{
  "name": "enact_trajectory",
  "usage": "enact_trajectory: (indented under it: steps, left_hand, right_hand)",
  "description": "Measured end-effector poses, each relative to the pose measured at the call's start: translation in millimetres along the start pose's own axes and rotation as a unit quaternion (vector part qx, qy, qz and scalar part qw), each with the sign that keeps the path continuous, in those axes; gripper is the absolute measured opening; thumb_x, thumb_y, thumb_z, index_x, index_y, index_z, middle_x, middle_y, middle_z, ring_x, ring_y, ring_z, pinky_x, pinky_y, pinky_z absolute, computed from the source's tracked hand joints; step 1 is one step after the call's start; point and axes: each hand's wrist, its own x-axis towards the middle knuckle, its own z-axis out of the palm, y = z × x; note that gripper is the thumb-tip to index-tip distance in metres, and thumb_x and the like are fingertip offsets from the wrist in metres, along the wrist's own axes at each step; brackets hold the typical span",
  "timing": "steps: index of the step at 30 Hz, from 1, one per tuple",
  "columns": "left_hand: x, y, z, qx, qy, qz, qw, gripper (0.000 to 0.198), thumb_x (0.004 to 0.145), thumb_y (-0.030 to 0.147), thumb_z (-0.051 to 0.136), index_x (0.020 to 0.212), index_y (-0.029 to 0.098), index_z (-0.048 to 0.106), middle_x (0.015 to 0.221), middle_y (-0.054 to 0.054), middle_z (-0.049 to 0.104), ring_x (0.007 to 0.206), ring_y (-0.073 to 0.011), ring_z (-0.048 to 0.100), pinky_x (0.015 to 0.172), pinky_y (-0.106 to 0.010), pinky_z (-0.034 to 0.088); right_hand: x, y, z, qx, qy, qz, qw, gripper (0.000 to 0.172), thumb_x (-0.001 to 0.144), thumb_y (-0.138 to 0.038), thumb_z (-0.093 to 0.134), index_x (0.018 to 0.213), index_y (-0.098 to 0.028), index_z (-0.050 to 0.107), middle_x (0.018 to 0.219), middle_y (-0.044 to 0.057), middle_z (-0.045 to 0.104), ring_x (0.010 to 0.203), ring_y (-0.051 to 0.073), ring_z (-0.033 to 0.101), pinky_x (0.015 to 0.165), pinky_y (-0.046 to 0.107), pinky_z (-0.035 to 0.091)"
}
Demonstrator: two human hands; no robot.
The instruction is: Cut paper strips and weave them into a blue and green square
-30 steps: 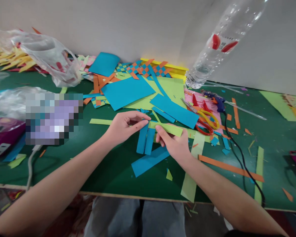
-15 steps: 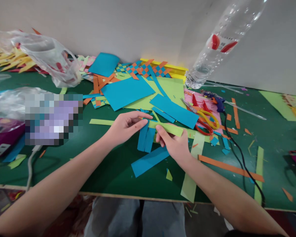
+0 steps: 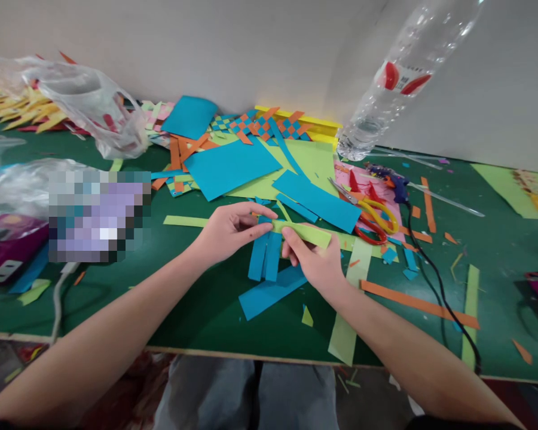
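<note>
Head view: left of the scissors [image 3: 366, 204], our left hand [image 3: 226, 232] and right hand [image 3: 319, 261] pinched a green strip [image 3: 308, 232], seemingly steadying blue strips [image 3: 272, 258].

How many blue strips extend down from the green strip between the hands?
2: the left blue strip, nearer the left hand, and the right blue strip, nearer the right hand. More may be hidden.

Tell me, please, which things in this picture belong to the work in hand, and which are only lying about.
Probably in the work:
- green strip, held by the right hand, with the left hand at its other end
- blue strips, between the hands

Apparently lying about:
- scissors
- glue gun
- bottle
- plastic bag
</note>
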Motion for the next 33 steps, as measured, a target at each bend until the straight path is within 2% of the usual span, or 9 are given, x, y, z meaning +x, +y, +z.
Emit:
enact_trajectory:
  steps: [9, 17, 19, 22, 25, 28, 33]
  left_hand:
    - [-0.1, 1.0, -1.1, 0.013, 0.015, -0.025, 0.999, 0.021, 0.083, 0.036, 0.066, 0.096, 0.019, 0.068, 0.047, 0.007, 0.043, 0.044, -0.0059, 0.028, 0.043, -0.021, 0.020]
    - [0.1, 4.3, 0.3, 0.016, 0.026, -0.033, 0.999, 0.023, 0.083, 0.037, 0.066, 0.096, 0.019, 0.068, 0.046, 0.008, 0.042, 0.043, -0.0059, 0.026, 0.043, -0.022, 0.020]
    - [-0.3, 5.6, 0.5, 0.017, 0.029, -0.036, 0.999, 0.023, 0.083, 0.037, 0.066, 0.096, 0.018, 0.068, 0.045, 0.008, 0.042, 0.043, -0.0059, 0.025, 0.044, -0.022, 0.020]
    - [-0.6, 7.9, -0.1, 0.021, 0.029, -0.041, 0.998, 0.025, 0.083, 0.038, 0.066, 0.098, 0.018, 0.068, 0.045, 0.008, 0.042, 0.043, -0.0061, 0.027, 0.045, -0.022, 0.023]
    - [-0.4, 10.6, -1.5, 0.036, 0.033, -0.046, 0.998, 0.032, 0.082, 0.040, 0.066, 0.106, 0.018, 0.067, 0.046, 0.008, 0.046, 0.044, -0.0065, 0.029, 0.046, -0.022, 0.026]
    - [0.1, 11.8, -2.0, 0.052, 0.036, -0.049, 0.997, 0.038, 0.082, 0.041, 0.066, 0.113, 0.019, 0.066, 0.047, 0.008, 0.049, 0.044, -0.0069, 0.032, 0.047, -0.022, 0.029]
    - [1.1, 7.5, -1.2, 0.038, 0.035, -0.069, 0.996, 0.032, 0.080, 0.045, 0.067, 0.095, 0.018, 0.070, 0.059, 0.002, 0.063, 0.050, -0.0089, 0.048, 0.050, -0.021, 0.037]
  right_hand:
    - [-0.2, 1.1, 0.6, 0.004, 0.004, 0.001, 1.000, 0.034, 0.090, -0.037, 0.058, 0.061, -0.018, 0.060, 0.056, -0.003, 0.060, 0.042, 0.005, 0.049, 0.042, 0.021, 0.042]
    - [-0.3, 0.6, 0.9, 0.005, 0.012, 0.000, 1.000, 0.036, 0.090, -0.036, 0.057, 0.059, -0.018, 0.059, 0.055, -0.003, 0.059, 0.041, 0.004, 0.048, 0.042, 0.020, 0.042]
    - [0.2, 2.7, 1.6, 0.011, 0.008, 0.007, 1.000, 0.032, 0.089, -0.037, 0.059, 0.062, -0.018, 0.062, 0.056, -0.003, 0.060, 0.043, 0.006, 0.050, 0.043, 0.021, 0.044]
    - [0.7, 7.4, 3.6, 0.039, -0.002, 0.015, 0.999, 0.019, 0.081, -0.039, 0.068, 0.078, -0.021, 0.068, 0.067, -0.001, 0.066, 0.055, 0.010, 0.059, 0.052, 0.025, 0.053]
    - [-0.2, 10.7, 5.0, 0.057, 0.008, 0.020, 0.998, 0.020, 0.077, -0.038, 0.072, 0.090, -0.023, 0.070, 0.082, 0.001, 0.071, 0.070, 0.015, 0.066, 0.062, 0.029, 0.058]
    - [-1.8, 10.8, 5.0, 0.044, 0.035, 0.026, 0.998, 0.019, 0.077, -0.036, 0.072, 0.090, -0.023, 0.072, 0.083, 0.003, 0.073, 0.071, 0.016, 0.067, 0.062, 0.029, 0.058]
    - [-2.3, 6.9, 4.1, 0.000, 0.052, 0.035, 0.998, 0.021, 0.077, -0.039, 0.072, 0.086, -0.020, 0.073, 0.072, 0.003, 0.071, 0.062, 0.014, 0.065, 0.055, 0.026, 0.056]
